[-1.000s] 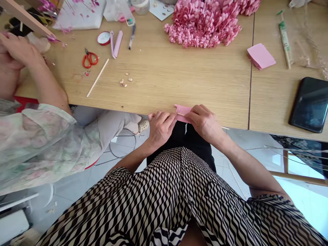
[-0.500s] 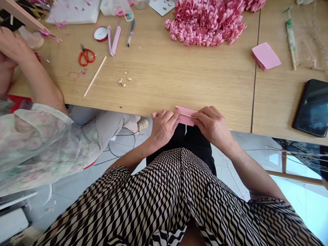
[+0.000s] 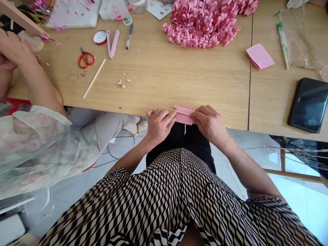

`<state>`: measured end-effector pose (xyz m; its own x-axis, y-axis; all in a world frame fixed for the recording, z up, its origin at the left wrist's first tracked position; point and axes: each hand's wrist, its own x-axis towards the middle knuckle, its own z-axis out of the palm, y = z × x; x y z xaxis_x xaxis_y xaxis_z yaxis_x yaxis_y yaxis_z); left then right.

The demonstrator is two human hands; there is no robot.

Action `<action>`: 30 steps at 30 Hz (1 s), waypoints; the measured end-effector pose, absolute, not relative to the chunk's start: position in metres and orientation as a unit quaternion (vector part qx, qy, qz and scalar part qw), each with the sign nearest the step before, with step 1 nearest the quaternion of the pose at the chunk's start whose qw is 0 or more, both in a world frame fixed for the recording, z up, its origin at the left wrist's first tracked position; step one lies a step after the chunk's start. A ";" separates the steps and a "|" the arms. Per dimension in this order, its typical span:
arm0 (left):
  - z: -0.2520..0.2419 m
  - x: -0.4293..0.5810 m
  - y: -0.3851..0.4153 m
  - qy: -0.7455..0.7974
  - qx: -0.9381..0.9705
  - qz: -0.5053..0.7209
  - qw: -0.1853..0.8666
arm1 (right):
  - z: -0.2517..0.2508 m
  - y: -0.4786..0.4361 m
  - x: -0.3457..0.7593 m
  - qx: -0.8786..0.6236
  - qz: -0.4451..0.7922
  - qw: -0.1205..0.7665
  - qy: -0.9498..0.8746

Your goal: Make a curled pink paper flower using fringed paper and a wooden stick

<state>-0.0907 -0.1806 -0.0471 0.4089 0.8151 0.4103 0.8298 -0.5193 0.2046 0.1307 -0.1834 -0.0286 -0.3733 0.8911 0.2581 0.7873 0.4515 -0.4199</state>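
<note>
Both grips are closed on work at the near edge of the bench (image 3: 205,82). The left hand (image 3: 160,124) pinches the left end of a pink paper piece (image 3: 185,119), and the right hand (image 3: 210,123) has its fingertips on the right end. A thin stick (image 3: 183,113) lies across the paper, running from one grip to the other; how much of it each hand covers cannot be told.

Ahead and left of the left grip are a few small pale bits (image 3: 119,82), a loose wooden stick (image 3: 94,78) and red-handled scissors (image 3: 86,58). Straight beyond both grips sits a heap of curled pink paper (image 3: 202,25). Ahead and right of the right grip lie a stack of pink paper squares (image 3: 260,56) and, farther right, a black smartphone (image 3: 309,104). Well left of both grips are a co-worker's hands (image 3: 14,48).
</note>
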 end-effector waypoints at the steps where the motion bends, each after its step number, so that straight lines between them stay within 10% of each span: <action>1: -0.047 -0.090 -0.181 -0.487 -0.843 -0.227 0.019 | -0.029 -0.183 0.131 -0.511 0.114 0.229 -0.821; 30: -0.036 -0.080 -0.180 -0.451 -0.874 -0.175 0.054 | -0.039 -0.178 0.130 -0.504 0.029 0.245 -0.828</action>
